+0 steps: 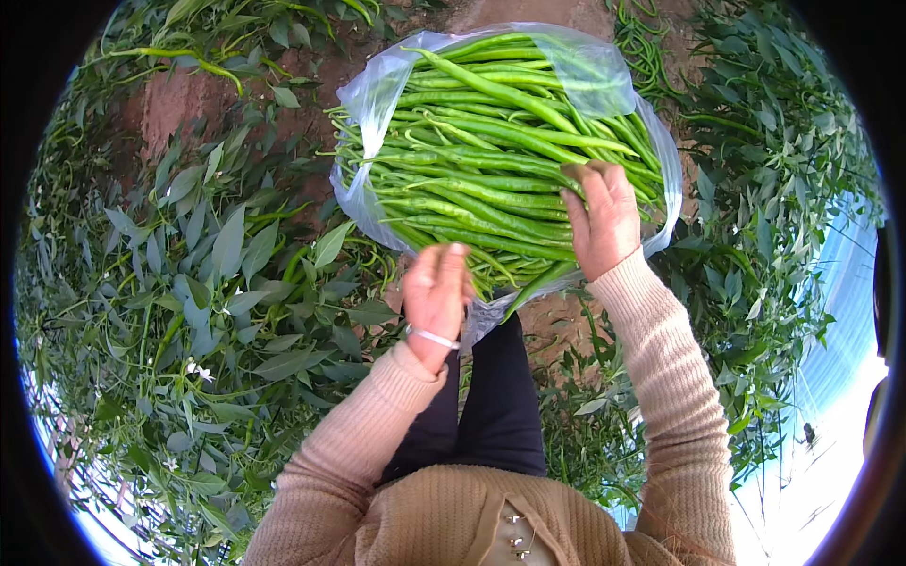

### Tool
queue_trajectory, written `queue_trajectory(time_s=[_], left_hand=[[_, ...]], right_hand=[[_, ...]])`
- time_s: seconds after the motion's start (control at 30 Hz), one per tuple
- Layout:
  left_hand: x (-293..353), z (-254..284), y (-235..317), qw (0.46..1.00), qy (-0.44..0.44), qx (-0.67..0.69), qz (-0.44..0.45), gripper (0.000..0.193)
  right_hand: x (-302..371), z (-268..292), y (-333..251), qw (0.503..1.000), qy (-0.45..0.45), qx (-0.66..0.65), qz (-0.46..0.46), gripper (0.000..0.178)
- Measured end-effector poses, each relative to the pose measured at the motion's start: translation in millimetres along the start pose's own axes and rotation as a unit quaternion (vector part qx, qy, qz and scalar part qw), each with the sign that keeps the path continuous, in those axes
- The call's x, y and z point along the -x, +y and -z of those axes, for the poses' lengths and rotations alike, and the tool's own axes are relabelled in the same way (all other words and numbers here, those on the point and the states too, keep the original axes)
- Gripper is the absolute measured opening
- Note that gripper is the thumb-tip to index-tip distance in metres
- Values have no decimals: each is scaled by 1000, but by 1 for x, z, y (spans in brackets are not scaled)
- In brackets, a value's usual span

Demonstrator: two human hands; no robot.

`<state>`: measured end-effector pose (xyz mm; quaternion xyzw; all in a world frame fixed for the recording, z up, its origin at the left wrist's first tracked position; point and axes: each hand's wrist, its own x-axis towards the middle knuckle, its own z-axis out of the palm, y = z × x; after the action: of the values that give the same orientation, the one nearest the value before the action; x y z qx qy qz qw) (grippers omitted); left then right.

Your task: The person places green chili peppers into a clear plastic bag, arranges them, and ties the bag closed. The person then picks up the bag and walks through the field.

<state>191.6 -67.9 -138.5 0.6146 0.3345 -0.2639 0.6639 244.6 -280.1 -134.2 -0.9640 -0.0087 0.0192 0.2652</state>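
A clear plastic bag (665, 141), spread wide, is heaped with long green chili peppers (491, 160), most lying roughly crosswise. My right hand (604, 217) is on the right part of the heap, with thumb and fingers bent round the ends of some peppers. At the bag's near left edge is my left hand (437, 288), its fingers curled closed and a white band (434, 337) round its wrist. What is inside those fingers, if anything, is hidden. Just right of it, one pepper (538, 288) slants down over the bag's near edge.
Leafy pepper plants (236, 255) crowd the left side, and more plants (746, 226) stand on the right. Behind the bag, loose green peppers (646, 52) lie on reddish soil (519, 11). Bluish sheeting (816, 283) shows at the far right.
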Motion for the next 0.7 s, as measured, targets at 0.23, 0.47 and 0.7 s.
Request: queue_trajectory(time_s=[0.23,0.47,0.7], left_hand=[[-64,52,82,765,144,-461,-425,35],[-99,59,98,691,35,-580,-431,20],[-97,39,108,675,-27,-608,-417,30]], right_hand=[[5,-12,20,998,-25,12,-61,27],[-3,-16,23,996,-42,79,3,26],[-5,-11,14,998,-22,-31,-56,24]])
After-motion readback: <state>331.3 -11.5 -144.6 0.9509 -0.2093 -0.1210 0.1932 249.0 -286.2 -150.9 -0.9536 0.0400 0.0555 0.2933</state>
